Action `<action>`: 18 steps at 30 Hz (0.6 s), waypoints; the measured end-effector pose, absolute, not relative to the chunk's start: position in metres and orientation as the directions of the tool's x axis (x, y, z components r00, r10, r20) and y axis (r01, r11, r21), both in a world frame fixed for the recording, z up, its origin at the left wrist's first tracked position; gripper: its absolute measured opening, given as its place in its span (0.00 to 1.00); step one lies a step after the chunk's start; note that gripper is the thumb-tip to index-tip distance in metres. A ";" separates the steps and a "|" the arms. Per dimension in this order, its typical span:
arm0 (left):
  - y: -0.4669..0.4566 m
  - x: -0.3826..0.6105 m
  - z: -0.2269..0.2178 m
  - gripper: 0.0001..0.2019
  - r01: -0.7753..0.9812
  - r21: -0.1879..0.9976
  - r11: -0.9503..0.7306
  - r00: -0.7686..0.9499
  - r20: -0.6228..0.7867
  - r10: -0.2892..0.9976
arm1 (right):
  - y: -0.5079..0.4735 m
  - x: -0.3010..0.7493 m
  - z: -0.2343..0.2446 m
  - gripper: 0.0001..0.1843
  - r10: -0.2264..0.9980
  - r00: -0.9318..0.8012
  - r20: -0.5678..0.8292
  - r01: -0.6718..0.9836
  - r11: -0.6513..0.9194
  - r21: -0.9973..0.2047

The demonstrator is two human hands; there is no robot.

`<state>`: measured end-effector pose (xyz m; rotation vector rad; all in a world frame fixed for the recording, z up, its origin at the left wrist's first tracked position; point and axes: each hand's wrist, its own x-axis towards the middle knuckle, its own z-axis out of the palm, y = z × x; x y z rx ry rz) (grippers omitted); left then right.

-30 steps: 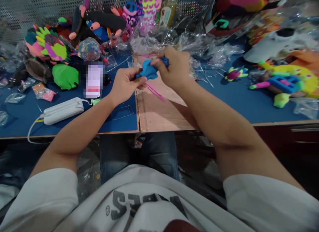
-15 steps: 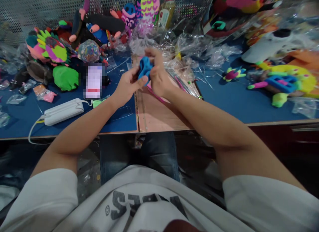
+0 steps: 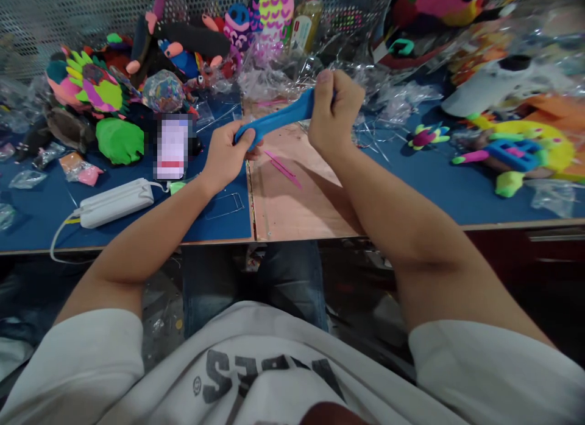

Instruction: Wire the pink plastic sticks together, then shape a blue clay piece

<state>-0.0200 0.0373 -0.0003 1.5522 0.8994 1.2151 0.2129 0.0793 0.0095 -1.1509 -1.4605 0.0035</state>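
A strip of blue modelling clay [image 3: 283, 117] is stretched between my two hands above the table. My left hand [image 3: 228, 150] pinches its lower end, thumb on top. The upper end disappears into my right hand [image 3: 337, 111], which is closed in a fist, raised higher and farther to the right. Below the clay, a thin pink tool [image 3: 282, 168] lies on the wooden board [image 3: 297, 212].
Left of my arm are a phone [image 3: 172, 146], a white power strip [image 3: 116, 203] and a green clay piece [image 3: 119, 141]. Clay figures crowd the back left. A glass bottle [image 3: 305, 24] stands among crumpled plastic. At right lie a small clay flower [image 3: 428, 136] and a yellow clay figure [image 3: 555, 142].
My right hand has moved right and slightly up, away from my left hand. The blue clay, bunched between both hands before, is now drawn out into a long strip.
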 end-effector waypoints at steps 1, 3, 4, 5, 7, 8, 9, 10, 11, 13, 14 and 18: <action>0.039 -0.020 -0.002 0.18 -0.044 0.966 -0.253 0.243 0.256 0.936 | 0.080 0.213 0.006 0.39 0.621 0.200 0.758 0.591 0.541 -0.599; 0.040 -0.019 -0.003 0.18 -0.122 0.976 -0.180 0.292 0.209 0.933 | 0.076 0.207 0.000 0.39 0.642 0.117 0.758 0.508 0.617 -0.601; 0.039 -0.018 -0.004 0.21 -0.151 0.976 -0.156 0.333 0.199 0.922 | 0.072 0.201 -0.003 0.39 0.648 0.072 0.759 0.461 0.653 -0.601; 0.037 -0.016 -0.004 0.24 -0.170 0.974 -0.153 0.373 0.207 0.904 | 0.066 0.194 -0.004 0.40 0.650 0.014 0.760 0.426 0.684 -0.592; 0.033 -0.014 -0.005 0.28 -0.151 0.966 -0.211 0.431 0.256 0.865 | 0.054 0.180 -0.007 0.42 0.627 -0.125 0.769 0.416 0.737 -0.533; 0.031 -0.013 -0.006 0.28 -0.107 0.959 -0.264 0.437 0.283 0.853 | 0.049 0.175 -0.007 0.42 0.616 -0.194 0.764 0.435 0.752 -0.496; 0.030 -0.013 -0.006 0.26 -0.041 0.946 -0.321 0.430 0.307 0.849 | 0.045 0.170 -0.007 0.44 0.609 -0.242 0.756 0.467 0.756 -0.460; 0.029 -0.014 -0.006 0.23 0.034 0.928 -0.370 0.417 0.323 0.850 | 0.042 0.168 -0.007 0.45 0.618 -0.271 0.738 0.511 0.742 -0.434; 0.028 -0.014 -0.006 0.21 0.100 0.910 -0.402 0.407 0.331 0.852 | 0.041 0.166 -0.007 0.47 0.647 -0.283 0.708 0.570 0.707 -0.418; 0.028 -0.015 -0.004 0.17 0.151 0.901 -0.406 0.399 0.320 0.859 | 0.043 0.168 -0.006 0.49 0.714 -0.257 0.651 0.698 0.603 -0.386; 0.027 -0.014 -0.003 0.16 0.140 0.911 -0.389 0.397 0.308 0.865 | 0.046 0.171 -0.004 0.49 0.739 -0.234 0.631 0.746 0.553 -0.371; 0.026 -0.011 0.000 0.14 0.080 0.942 -0.327 0.329 0.284 0.900 | 0.066 0.194 0.004 0.44 0.750 -0.111 0.652 0.805 0.452 -0.384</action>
